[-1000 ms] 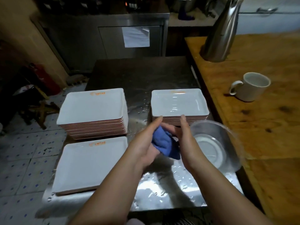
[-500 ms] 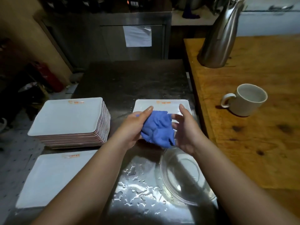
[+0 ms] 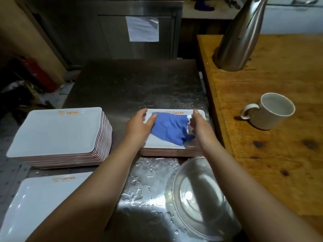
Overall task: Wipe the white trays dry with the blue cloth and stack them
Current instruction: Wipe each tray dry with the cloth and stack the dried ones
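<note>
The blue cloth (image 3: 170,128) lies spread on the top white tray (image 3: 162,144) of a short stack at the centre of the wet steel table. My left hand (image 3: 139,125) rests at the tray's left edge, its thumb on the cloth's left side and fingers reaching over the far rim. Along the cloth's right side sits my right hand (image 3: 198,124), fingers pointing to the tray's far right corner. A tall stack of white trays (image 3: 57,135) stands at the left. One more white tray (image 3: 35,203) lies at the near left.
A clear glass bowl (image 3: 197,198) sits on the wet steel table (image 3: 148,186) just in front of the short stack. On the wooden counter (image 3: 272,145) at right stand a white mug (image 3: 271,110) and a steel jug (image 3: 239,35). A steel cabinet is behind.
The cloth was bunched between both hands above the table. Both hands moved forward and spread it flat on the top tray of the short stack.
</note>
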